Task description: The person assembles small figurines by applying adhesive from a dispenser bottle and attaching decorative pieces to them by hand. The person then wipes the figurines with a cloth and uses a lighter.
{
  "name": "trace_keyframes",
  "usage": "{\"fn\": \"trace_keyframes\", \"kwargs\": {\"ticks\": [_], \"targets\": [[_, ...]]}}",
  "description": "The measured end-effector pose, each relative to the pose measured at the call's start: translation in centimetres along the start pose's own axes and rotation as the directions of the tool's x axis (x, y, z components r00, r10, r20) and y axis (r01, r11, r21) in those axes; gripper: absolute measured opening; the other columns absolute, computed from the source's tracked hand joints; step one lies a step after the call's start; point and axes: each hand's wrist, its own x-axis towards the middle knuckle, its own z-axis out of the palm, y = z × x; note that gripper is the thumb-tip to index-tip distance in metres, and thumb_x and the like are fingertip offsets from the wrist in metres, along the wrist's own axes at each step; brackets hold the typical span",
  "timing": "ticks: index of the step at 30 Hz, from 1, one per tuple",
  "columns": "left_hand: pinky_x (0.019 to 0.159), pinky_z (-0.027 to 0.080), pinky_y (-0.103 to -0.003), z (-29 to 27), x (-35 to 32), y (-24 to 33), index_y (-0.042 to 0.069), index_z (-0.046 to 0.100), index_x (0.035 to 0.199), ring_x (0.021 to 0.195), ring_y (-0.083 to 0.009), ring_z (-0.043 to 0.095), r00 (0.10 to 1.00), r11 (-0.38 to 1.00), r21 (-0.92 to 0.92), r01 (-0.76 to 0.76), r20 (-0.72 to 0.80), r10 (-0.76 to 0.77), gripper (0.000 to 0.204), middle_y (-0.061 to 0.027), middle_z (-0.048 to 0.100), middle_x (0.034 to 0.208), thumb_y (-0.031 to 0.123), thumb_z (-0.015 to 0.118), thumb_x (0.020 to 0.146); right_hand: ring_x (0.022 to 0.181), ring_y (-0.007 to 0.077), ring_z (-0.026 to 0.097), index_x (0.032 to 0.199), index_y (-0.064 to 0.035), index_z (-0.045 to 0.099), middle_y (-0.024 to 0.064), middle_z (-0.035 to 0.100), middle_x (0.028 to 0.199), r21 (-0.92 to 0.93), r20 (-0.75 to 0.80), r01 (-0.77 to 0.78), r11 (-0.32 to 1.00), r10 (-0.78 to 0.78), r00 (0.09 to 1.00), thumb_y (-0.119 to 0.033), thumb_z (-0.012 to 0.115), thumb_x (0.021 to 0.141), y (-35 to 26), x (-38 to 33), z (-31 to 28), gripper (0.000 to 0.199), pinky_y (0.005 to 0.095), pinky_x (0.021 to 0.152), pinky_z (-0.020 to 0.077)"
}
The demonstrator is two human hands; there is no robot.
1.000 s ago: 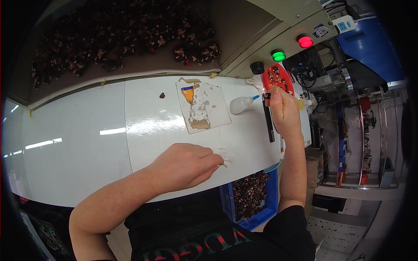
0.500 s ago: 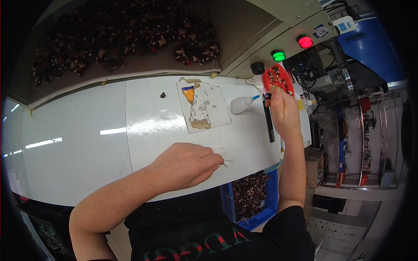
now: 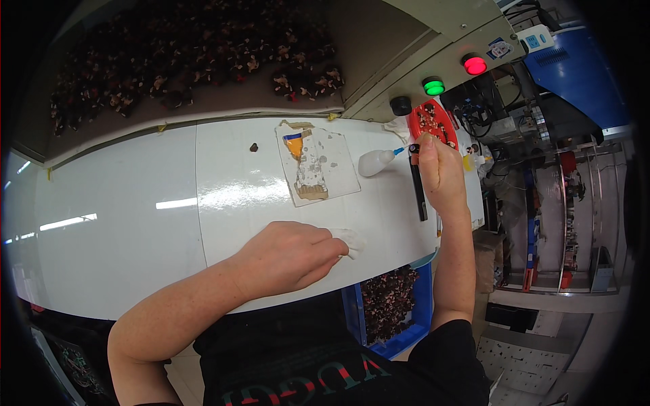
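Note:
My left hand point(image 3: 291, 254) rests low over the white table, its fingers closed on a crumpled white cloth point(image 3: 352, 242). At the right, my right hand point(image 3: 441, 172) is raised beside the red tray, with thumb and fingers pinched round a small dark object point(image 3: 414, 148); most of it is hidden, so its kind is unclear. A white squeeze bottle point(image 3: 374, 163) with a blue tip lies tilted just left of that hand. Small dark and pale pieces fill the red tray point(image 3: 421, 108). Below my right fingers lies a long black tool point(image 3: 419, 189).
A clear plate point(image 3: 345, 162) with torn cardboard and an orange-and-blue scrap lies mid-table. One small brown piece point(image 3: 254, 147) sits left of it. Many dark pieces point(image 3: 196, 57) are heaped in the bay behind. A blue crate point(image 3: 423, 298) of pieces stands below the table's front edge.
The dark object in my right fingers has shifted and turned very slightly. My left hand and the cloth stay where they were.

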Motion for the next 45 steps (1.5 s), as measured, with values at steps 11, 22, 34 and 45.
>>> {"fn": "trace_keyframes", "kwargs": {"ticks": [11, 22, 34, 45], "targets": [[0.06, 0.049, -0.036, 0.3, 0.1, 0.1, 0.009, 0.056, 0.091, 0.07, -0.0243, 0.061, 1.0, 1.0, -0.005, 0.004, 0.006, -0.004, 0.007, -0.0056, 0.059, 0.074, 0.014, 0.058, 0.086, 0.057, 0.0355, 0.045, 0.073, 0.0006, 0.048, 0.0188, 0.045, 0.063, -0.023, 0.013, -0.006, 1.0, 0.007, 1.0, -0.027, 0.041, 0.096, 0.5, -0.3, -0.1, 0.036, 0.0395, 0.055, 0.0386], [0.061, 0.051, -0.035, -0.6, -0.5, 0.4, 0.01, 0.061, 0.098, 0.071, -0.0252, 0.062, 1.0, 1.0, 0.012, -0.007, -0.02, 0.008, 0.014, -0.0059, 0.062, 0.078, 0.016, 0.06, 0.086, 0.068, 0.0122, 0.049, 0.099, -0.0014, 0.06, 0.0039, 0.057, 0.079, 0.068, -0.33, -0.495, 0.866, 0.487, 0.808, -0.041, 0.043, 0.097, 13.2, -6.4, -5.1, 0.043, 0.0272, 0.062, 0.0406], [0.066, 0.05, -0.036, -4.1, 1.4, 3.4, 0.007, 0.062, 0.097, 0.077, -0.0267, 0.062, 0.948, 0.996, 0.091, 0.011, -0.318, 0.019, 0.013, -0.0089, 0.062, 0.083, 0.011, 0.061, 0.085, 0.093, 0.0327, 0.056, 0.102, 0.0013, 0.059, 0.0184, 0.059, 0.102, -0.149, -0.341, -0.593, 0.791, 0.522, 0.782, -0.033, 0.049, 0.096, 18.4, -12.2, -8.2, 0.037, 0.0381, 0.082, 0.043], [0.092, 0.043, -0.047, -14.6, 13.1, -8.7, 0.012, 0.055, 0.12, 0.112, -0.0331, 0.053, 0.61, 0.517, 0.416, 0.748, -0.738, -0.29, 0.053, -0.0168, 0.058, 0.116, 0.036, 0.067, 0.075, 0.075, 0.0221, 0.054, 0.079, -0.0006, 0.059, 0.0104, 0.057, 0.079, 0.305, -0.313, 0.012, 0.952, 0.089, 0.946, -0.007, 0.057, 0.086, 1.0, -13.9, -5.7, 0.009, 0.0316, 0.07, 0.044]]}}
